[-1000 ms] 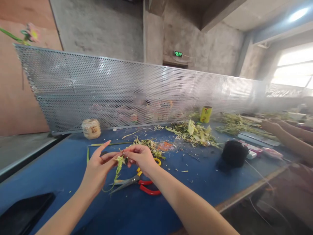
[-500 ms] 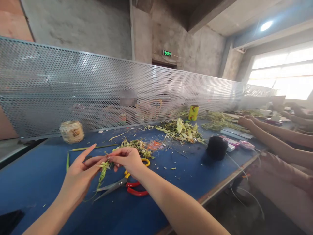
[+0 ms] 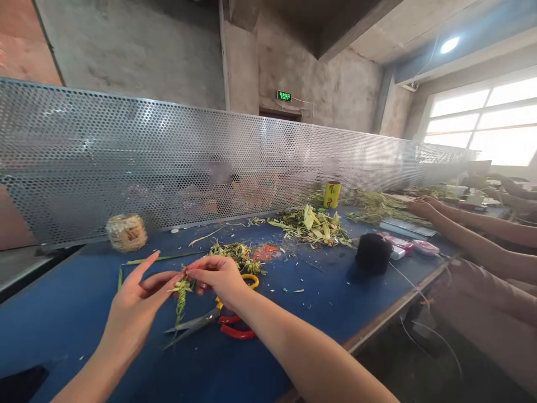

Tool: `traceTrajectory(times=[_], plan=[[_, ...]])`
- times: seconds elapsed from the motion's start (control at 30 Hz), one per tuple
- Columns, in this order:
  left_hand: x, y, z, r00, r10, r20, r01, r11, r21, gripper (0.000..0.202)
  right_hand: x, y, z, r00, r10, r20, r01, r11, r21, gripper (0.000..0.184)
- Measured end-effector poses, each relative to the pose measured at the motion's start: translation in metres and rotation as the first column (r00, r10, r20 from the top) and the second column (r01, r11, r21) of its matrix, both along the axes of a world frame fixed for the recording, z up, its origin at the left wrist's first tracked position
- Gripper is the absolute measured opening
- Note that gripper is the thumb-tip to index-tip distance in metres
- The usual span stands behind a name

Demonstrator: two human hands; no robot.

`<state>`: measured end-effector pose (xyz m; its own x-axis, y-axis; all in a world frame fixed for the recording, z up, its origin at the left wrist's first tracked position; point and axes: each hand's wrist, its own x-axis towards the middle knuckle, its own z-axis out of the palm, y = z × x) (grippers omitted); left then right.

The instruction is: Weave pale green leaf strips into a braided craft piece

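Observation:
Both my hands meet over the blue table (image 3: 62, 313) on a small green woven leaf strip (image 3: 182, 293). My left hand (image 3: 136, 305) supports it from the left, index finger stretched out, the other fingers curled under it. My right hand (image 3: 216, 277) pinches its top end with closed fingers. The strip hangs down between them. Just below lie scissors (image 3: 210, 322) with red and yellow handles, partly hidden by my right forearm.
A perforated metal screen (image 3: 251, 162) runs along the table's far side. A twine spool (image 3: 126, 231), leaf scraps (image 3: 312, 221), a yellow can (image 3: 331, 194) and a black yarn ball (image 3: 373, 253) sit on the table. Another person's arms (image 3: 470, 235) reach in from the right.
The view swung right and then steadied. My hands stay together on the leaf strip, with small finger shifts; the scissors have not moved.

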<state>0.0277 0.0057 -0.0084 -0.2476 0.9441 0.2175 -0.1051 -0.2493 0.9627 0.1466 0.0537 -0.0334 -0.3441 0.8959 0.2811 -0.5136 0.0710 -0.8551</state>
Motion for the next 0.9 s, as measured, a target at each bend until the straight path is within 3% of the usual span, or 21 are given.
traceTrajectory(times=[0.67, 0.9], plan=[[-0.0031, 0.0037, -0.0041, 0.995, 0.06, -0.076, -0.06, 0.998, -0.002, 0.082, -0.0003, 0.003, 0.0016, 0.991, -0.067, 0.112, 0.065, 0.998, 0.021, 0.028], [-0.0018, 0.0052, -0.005, 1.0, 0.019, -0.001, -0.019, 1.0, 0.008, 0.076, 0.0001, 0.0038, 0.001, 0.97, -0.141, 0.198, 0.127, 0.989, 0.08, 0.028]])
